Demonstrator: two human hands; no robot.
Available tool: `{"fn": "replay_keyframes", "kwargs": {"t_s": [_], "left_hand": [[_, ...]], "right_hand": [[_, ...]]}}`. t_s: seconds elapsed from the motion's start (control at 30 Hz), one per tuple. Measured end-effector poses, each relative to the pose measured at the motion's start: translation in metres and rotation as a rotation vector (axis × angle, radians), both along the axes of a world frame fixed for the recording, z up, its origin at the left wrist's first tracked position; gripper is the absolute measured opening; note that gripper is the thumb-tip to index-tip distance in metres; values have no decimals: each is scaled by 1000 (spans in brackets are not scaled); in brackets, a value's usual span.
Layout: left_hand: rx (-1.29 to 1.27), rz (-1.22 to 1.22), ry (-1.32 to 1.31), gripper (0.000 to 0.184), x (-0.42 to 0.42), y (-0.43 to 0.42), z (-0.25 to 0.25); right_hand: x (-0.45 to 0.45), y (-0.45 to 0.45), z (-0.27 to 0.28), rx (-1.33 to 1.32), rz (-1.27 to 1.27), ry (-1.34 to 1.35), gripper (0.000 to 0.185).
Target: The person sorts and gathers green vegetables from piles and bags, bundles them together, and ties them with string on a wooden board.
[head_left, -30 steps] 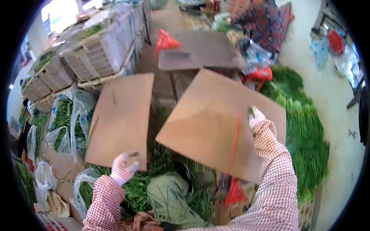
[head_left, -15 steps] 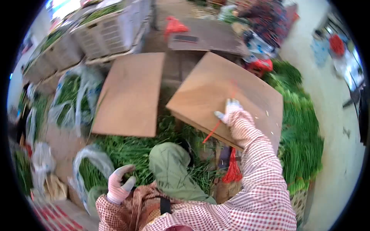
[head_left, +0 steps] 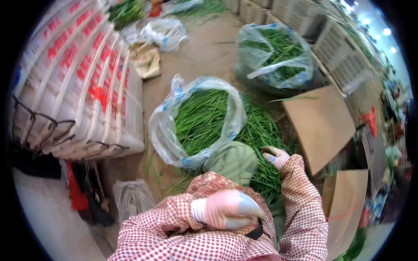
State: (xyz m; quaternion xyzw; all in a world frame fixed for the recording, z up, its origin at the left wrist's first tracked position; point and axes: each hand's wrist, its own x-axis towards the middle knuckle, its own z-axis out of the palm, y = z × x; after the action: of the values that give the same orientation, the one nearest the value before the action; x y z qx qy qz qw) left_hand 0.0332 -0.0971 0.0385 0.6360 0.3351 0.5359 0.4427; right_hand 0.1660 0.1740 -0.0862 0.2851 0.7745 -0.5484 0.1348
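White plastic crates point(head_left: 87, 87) printed with red lettering stand stacked along the left side. Right of them, on the floor, a clear plastic bag point(head_left: 161, 135) stands wide open, packed with long, chive-like greens point(head_left: 202, 115). A second plastic bag point(head_left: 250, 80) of greens sits at the far right, and a flat brown board point(head_left: 320, 124) lies nearer, tilted in view. Between the open bag and the board is a loose heap of greens point(head_left: 263, 126), beside the person's green-trousered knee point(head_left: 233, 161).

Smallest are two gloved hands. The left hand point(head_left: 228, 209) is near, before the checked jacket, thumb and fingers parted, with nothing visible between. The right hand point(head_left: 276, 158) is at the heap's right edge; whether it grips any leaves, I cannot tell.

The step in hand appears to be reaching into the loose greens; lifting some would call for the right fingers to close around the leaves.
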Motion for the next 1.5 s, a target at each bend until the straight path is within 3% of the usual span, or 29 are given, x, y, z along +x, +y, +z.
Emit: {"fn": "replay_keyframes", "kwargs": {"t_s": [0.07, 0.17, 0.2, 0.23, 0.3, 0.37, 0.43, 0.5, 0.57, 0.6, 0.63, 0.67, 0.73, 0.8, 0.9, 0.97, 1.03, 1.07, 1.13, 1.23, 1.27, 1.3, 1.37, 1.4, 1.5], "left_hand": [[-156, 409, 19, 23, -39, -18, -28], [-411, 1105, -69, 21, -79, -27, -115], [-465, 1128, 26, 22, -96, -28, -143], [-516, 1149, 124, 24, -115, -27, -164], [-630, 1069, 402, 27, -137, -17, -199], [-824, 753, 728, 30, -160, -6, -232], [-889, 510, 1068, 25, -171, -5, -276], [-902, 503, 1128, 17, -173, -21, -296], [-1179, 436, 1160, 18, -171, -37, -311], [-1390, 212, 1045, 32, -178, -45, -319], [-1550, 210, 925, 31, -176, -62, -348], [-1642, 236, 823, 32, -173, -73, -357], [-1738, 262, 707, 32, -170, -79, -360], [-1505, -88, 904, 33, -173, -71, -344], [-1516, -112, 855, 33, -187, -83, -321], [-1523, 3, 733, 33, -201, -82, -278], [-1410, 245, 592, 36, -211, -75, -266], [-1417, 243, 585, 36, -210, -69, -269], [-1203, 782, 408, 38, -208, -53, -274], [-1160, 1004, 464, 37, -207, -47, -309], [-1102, 1121, 230, 42, -215, -45, -318], [-1150, 1189, 197, 48, -214, -55, -320], [-1005, 1321, 776, 69, -240, -55, -298], [-1000, 1335, 777, 69, -247, -51, -295], [-1272, 1494, 1220, 86, -270, -40, -299]], "right_hand": [[-31, -7, -44, -271, -190, -12, 46], [-75, 2, -88, -458, -387, 68, 39], [-101, -6, -79, -377, -344, 122, 37], [-123, -4, -94, -496, -311, 161, 32], [-169, -13, -98, -304, -88, 144, 28], [-211, -30, -96, -141, 90, 42, 26], [-238, -41, -113, 168, 489, -10, 29], [-255, -56, -124, 233, 769, -90, 32], [-260, -72, -138, 301, 904, -133, 37], [-257, -79, -147, 387, 1008, -154, 38], [-253, -86, -157, 478, 1109, -168, 39], [-241, -90, -191, 389, 1198, -250, 44], [-235, -90, -208, 256, 1208, -328, 42], [-235, -85, -202, 237, 1170, -333, 41], [-255, -81, -180, 172, 1130, -217, 39], [-275, -90, -157, 337, 1114, -210, 36], [-272, -97, -170, 333, 1118, -210, 36], [-263, -101, -186, 296, 1147, -198, 36], [-238, -107, -228, 166, 1120, -254, 41], [-229, -99, -224, 96, 1036, -273, 43], [-227, -96, -223, 62, 1040, -298, 41], [-228, -92, -221, 71, 1039, -289, 41], [-235, -87, -203, 83, 946, -124, 36], [-242, -88, -191, 123, 826, -69, 31], [-272, -95, -168, 264, 674, 161, 29]]}}
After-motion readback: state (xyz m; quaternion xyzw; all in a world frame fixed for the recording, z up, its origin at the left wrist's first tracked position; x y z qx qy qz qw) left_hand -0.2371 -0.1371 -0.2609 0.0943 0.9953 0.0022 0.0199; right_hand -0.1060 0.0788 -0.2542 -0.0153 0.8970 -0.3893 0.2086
